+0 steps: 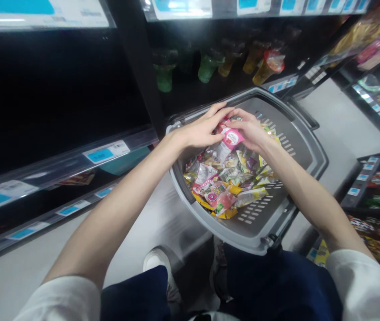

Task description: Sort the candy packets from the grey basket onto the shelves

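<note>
A grey plastic basket (297, 147) sits on the floor in front of me, filled with several colourful snack packets (225, 183). Both of my hands reach into its far side. My left hand (203, 129) curls its fingers over the top of a pink and white packet (229, 139). My right hand (252, 130) grips the same packet from the right. The packet is lifted slightly above the heap. My forearms cross over the basket's near rim.
Dark shop shelves (59, 160) with blue price tags stand on the left. Green, yellow and orange drink cups (210, 64) line a shelf behind the basket. More snack shelves (373, 187) stand on the right. My shoe (158, 263) and knees are below.
</note>
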The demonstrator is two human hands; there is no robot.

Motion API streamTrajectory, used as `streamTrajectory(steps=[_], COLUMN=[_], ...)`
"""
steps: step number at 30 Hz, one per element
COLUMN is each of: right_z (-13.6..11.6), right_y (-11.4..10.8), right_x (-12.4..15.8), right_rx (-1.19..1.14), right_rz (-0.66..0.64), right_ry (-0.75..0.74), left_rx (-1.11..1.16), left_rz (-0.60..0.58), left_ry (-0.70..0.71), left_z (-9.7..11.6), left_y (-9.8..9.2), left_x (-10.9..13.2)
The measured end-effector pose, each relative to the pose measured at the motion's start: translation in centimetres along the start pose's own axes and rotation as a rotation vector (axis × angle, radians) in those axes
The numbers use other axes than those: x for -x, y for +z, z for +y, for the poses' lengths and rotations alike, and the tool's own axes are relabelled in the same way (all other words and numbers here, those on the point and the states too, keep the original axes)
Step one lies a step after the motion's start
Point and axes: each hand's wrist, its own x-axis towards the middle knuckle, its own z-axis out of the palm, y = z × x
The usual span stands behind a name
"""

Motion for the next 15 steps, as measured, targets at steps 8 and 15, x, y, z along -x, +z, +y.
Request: streamTrajectory(steps=[8, 15], right_z=[0.0, -0.3], right_y=[-0.3, -0.1], right_x=[-0.7, -0.3], right_rx=[-0.172, -0.148], right_rz=[0.196, 0.186], right_ry=[-0.001, -0.117], left_rx=[0.008, -0.025], left_rz=[-0.044, 0.018], left_ry=[-0.035, -0.038], left_z=[1.0, 2.0], left_y=[-0.1, -1.0], left_x=[0.1, 0.0])
